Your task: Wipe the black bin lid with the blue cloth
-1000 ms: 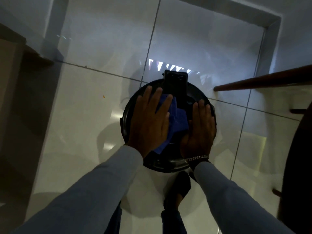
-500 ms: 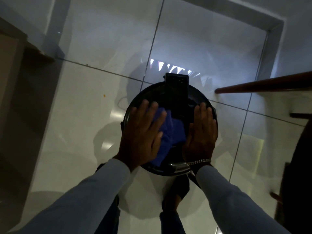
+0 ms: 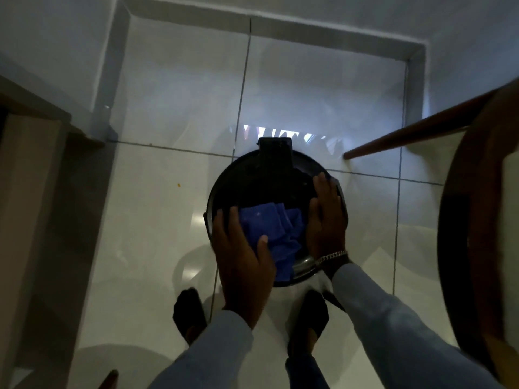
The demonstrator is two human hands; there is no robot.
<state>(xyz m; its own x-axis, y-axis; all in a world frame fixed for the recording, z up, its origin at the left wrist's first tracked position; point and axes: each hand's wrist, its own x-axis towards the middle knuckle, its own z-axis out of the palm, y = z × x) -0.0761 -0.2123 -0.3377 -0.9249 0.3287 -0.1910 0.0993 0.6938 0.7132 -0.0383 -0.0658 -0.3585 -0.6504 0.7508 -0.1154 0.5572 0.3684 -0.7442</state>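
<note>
Fingers, left hand [image 3: 241, 256]: being held flat and loosely spread; thumb [image 3: 264, 242] is being pressed onto the blue cloth [image 3: 269, 234], no closed grip is being shown.
Fingers, right hand [image 3: 325, 220]: being laid flat and together on the lid's right side, nothing being held; palm contact is being assumed only from the flat pose.
Blue cloth: being kept bunched on the near half of the black bin lid [image 3: 252, 186], between the two hands; its left edge is being covered by the left hand, so its full extent cannot be told.
Black bin lid: being viewed from above, round, on a bin standing on the pale tiled floor [image 3: 157, 220]; surface detail is being lost in the dark; near rim is being hidden by hands and cloth.
Hinge tab [image 3: 275, 153]: being seen at the far edge.
Bracelet [image 3: 331, 256]: being worn on the right wrist.
Wooden furniture [image 3: 477, 220]: being cut off at the right frame edge, blurred.
Feet: being partly hidden under the sleeves.
</note>
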